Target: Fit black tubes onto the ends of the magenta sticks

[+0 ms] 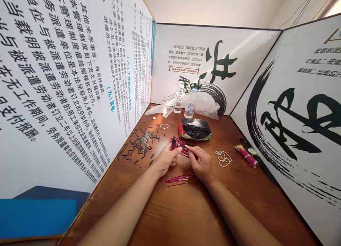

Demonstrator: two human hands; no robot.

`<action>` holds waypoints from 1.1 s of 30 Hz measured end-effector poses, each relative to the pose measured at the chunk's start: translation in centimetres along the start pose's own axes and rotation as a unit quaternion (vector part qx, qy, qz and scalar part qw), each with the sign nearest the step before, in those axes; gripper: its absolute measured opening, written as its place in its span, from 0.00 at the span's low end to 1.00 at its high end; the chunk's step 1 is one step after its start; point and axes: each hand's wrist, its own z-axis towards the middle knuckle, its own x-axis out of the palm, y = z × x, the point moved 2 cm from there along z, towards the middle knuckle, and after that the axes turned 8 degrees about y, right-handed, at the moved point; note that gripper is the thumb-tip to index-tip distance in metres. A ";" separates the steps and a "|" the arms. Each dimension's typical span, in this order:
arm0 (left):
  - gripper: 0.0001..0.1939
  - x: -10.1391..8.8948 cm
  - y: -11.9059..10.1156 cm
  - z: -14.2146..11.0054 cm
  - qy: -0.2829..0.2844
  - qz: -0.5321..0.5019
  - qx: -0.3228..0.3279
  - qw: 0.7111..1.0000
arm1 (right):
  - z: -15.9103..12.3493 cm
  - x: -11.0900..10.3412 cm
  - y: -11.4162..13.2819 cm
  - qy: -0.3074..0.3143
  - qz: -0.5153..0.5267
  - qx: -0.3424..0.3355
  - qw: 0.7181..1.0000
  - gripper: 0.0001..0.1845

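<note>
My left hand point(168, 158) and my right hand point(199, 161) are close together over the table, each with thumb and finger pinched. Between and just behind the fingertips lies a bundle of magenta wires point(176, 143) with black sleeves on them. Which piece each hand pinches is too small to make out. Below the hands, several loose magenta wires point(177, 180) with gold-coloured tips rest on the wood. A box point(183, 132) of short black tubes point(196, 130) stands just beyond the hands. More black tubes point(144, 143) are scattered left of my left hand.
At the right, a banded bundle of magenta wires point(246, 156) lies by a wristwatch point(252, 151). Pale rubber bands point(223, 159) are nearer. Two water bottles point(190, 107) and clear plastic bags point(161, 110) stand at the back. Printed panels point(197, 50) enclose the table point(186, 214).
</note>
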 end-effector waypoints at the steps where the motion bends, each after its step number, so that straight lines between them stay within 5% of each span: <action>1: 0.22 0.0 0.0 0.0 0.002 0.000 -0.003 1.000 | 0.0 0.0 -0.1 -0.001 -0.002 0.004 1.000 0.13; 10: 0.11 -0.2 0.2 0.1 0.035 -0.027 -0.044 0.998 | 0.2 0.3 -0.7 -0.006 -0.013 0.045 0.999 0.12; 21: 0.10 -0.3 0.2 0.2 0.027 -0.013 -0.060 0.998 | 0.0 0.5 -0.8 0.006 -0.003 0.064 0.998 0.16; 33: 0.06 -0.7 0.4 0.4 0.066 -0.075 -0.094 0.991 | 0.0 0.5 -0.3 0.007 -0.005 0.052 0.999 0.07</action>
